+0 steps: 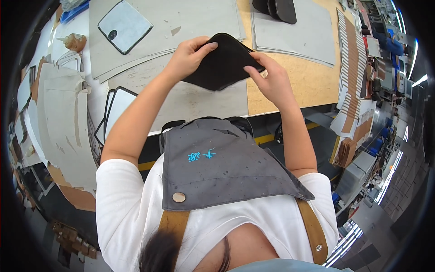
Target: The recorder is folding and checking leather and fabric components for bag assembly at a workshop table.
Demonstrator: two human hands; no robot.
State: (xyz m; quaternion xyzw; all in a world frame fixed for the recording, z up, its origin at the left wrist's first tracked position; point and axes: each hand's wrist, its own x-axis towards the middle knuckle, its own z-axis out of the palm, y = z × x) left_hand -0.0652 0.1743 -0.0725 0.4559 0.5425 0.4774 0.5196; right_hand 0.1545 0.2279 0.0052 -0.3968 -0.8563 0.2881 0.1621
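Both my hands hold a black rounded flat piece (222,63), perhaps leather or fabric, raised over the near part of the work table. My left hand (192,56) pinches its upper left edge, thumb on the face toward me. On the other side, my right hand (271,75) grips the right edge between thumb and fingers. The piece looks slightly bent, and a second edge shows behind its right side, so it may be layered. Several similar dark pieces (283,10) lie at the far side of the table on grey sheets.
A pale panel with a dark rim (126,27) lies at the far left, near a brown squeeze bottle (74,42). Grey sheets (199,27) cover much of the table (294,90). More dark-edged panels (118,106) rest beside my left forearm. Overlapping striped strips (350,63) line the right edge.
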